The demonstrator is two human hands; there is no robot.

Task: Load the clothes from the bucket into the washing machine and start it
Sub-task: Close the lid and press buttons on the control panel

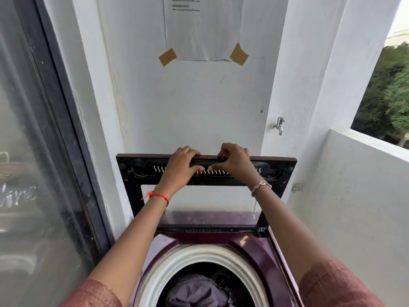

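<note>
two hands on the raised lid (130,171) of a purple top-load washing machine (250,247). left hand (180,166) and right hand (233,162) sit side by side at the middle of the lid's top edge, fingers curled over the rim, thumbs pressed on the underside, tips nearly touching; both clenched on the lid. lid stands upright, close to the white wall (194,111), its glass pane showing the wall behind. red thread (158,196) on left wrist, metal bracelet (261,187) on right. drum (188,255) open below, white ring visible; clothes (197,293) already inside, a greyish-purple garment on top. bucket not in view. paper notice (202,27) taped to wall above; tap (278,125) on wall to the right; glass door (33,173) at left
</note>
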